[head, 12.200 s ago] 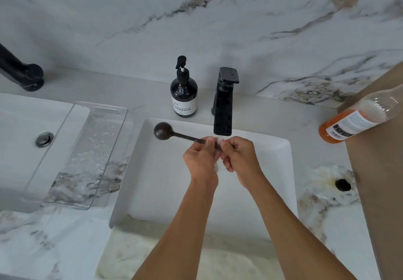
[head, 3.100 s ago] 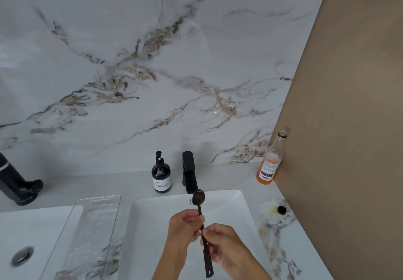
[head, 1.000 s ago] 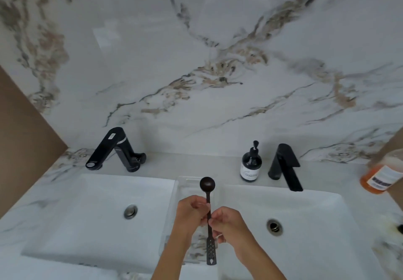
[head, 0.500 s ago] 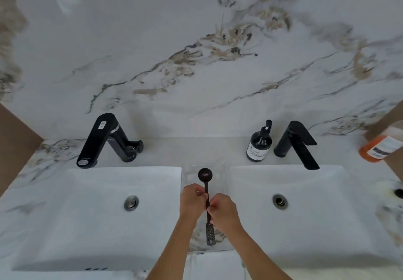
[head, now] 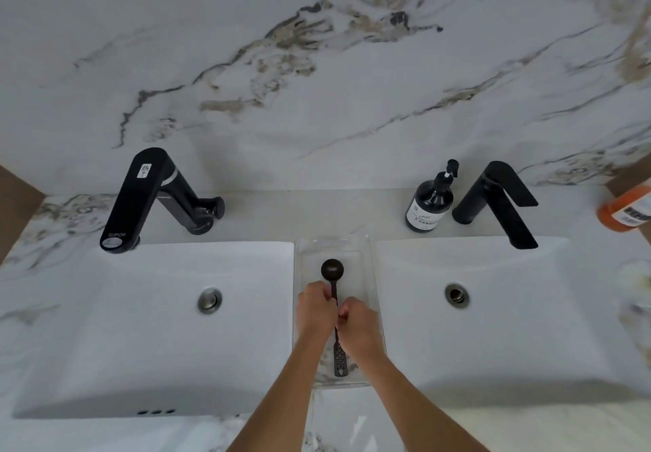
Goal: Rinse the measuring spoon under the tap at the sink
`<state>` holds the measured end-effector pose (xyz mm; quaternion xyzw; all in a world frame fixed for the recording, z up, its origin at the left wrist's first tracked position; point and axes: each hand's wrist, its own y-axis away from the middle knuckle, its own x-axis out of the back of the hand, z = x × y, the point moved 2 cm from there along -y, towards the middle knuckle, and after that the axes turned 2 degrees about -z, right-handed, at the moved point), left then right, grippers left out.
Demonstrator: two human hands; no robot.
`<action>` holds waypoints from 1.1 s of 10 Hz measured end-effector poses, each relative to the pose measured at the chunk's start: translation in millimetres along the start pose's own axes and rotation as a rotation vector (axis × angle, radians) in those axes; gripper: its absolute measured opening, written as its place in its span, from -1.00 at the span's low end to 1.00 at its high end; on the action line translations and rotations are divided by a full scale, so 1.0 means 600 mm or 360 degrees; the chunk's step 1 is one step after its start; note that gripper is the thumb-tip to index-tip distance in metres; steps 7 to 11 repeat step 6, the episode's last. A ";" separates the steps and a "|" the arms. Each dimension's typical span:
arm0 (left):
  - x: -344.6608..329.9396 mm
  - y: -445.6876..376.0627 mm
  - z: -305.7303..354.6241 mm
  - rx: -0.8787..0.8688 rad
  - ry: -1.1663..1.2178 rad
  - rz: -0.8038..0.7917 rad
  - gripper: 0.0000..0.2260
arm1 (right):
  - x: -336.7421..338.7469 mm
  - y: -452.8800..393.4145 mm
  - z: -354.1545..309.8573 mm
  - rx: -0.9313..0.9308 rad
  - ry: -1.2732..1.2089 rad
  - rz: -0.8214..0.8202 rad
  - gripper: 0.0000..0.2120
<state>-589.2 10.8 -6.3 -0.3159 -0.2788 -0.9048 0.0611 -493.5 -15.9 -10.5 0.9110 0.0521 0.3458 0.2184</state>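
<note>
The dark measuring spoon (head: 332, 269) has a round bowl pointing away from me and a perforated handle end toward me. My left hand (head: 314, 312) and my right hand (head: 359, 328) both pinch its thin handle, holding it lengthwise over the clear plastic tray (head: 368, 268) between the two basins. The right sink (head: 528, 328) with its black tap (head: 500, 201) lies to the right of my hands. The left sink (head: 123, 328) has its own black tap (head: 141, 198). No water runs from either tap.
A dark soap dispenser (head: 429, 201) stands left of the right tap. An orange bottle (head: 625, 210) sits at the far right edge. Each basin has a metal drain. Marble wall rises behind the counter.
The spoon came out from under the right tap and now sits over the tray between the basins, both hands still on the handle. My view has dropped a little lower over the counter.
</note>
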 end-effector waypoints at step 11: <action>0.000 0.019 -0.008 -0.0196 -0.0121 0.0061 -0.81 | 0.036 0.025 -0.032 0.0148 0.0186 -0.0050 -0.65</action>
